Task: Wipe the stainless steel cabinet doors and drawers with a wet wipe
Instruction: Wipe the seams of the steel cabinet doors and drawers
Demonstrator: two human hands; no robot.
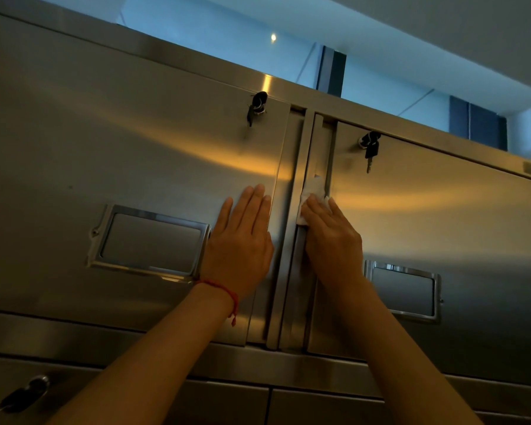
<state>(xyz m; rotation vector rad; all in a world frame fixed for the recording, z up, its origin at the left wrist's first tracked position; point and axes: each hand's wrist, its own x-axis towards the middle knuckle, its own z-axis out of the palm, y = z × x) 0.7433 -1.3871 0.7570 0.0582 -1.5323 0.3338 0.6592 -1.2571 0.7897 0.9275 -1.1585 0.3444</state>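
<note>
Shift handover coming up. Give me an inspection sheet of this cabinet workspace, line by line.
Surface: left cabinet door and right cabinet door, stainless, both shut.
Job's things: white wet wipe pressed on the right door's edge handle.
Clutter: keys hanging in left lock and right lock; label holder on each door.
Grippers: left hand flat on left door; right hand pressing the wipe.
Cables: nothing seen.
Surroundings: ceiling light above; drawers below.

— Where did the head camera look from?
— From below, close up, tilted upward at the cabinet doors [135,142] (ceiling [411,26] showed above). It was the only view, so nothing overlapped.
</note>
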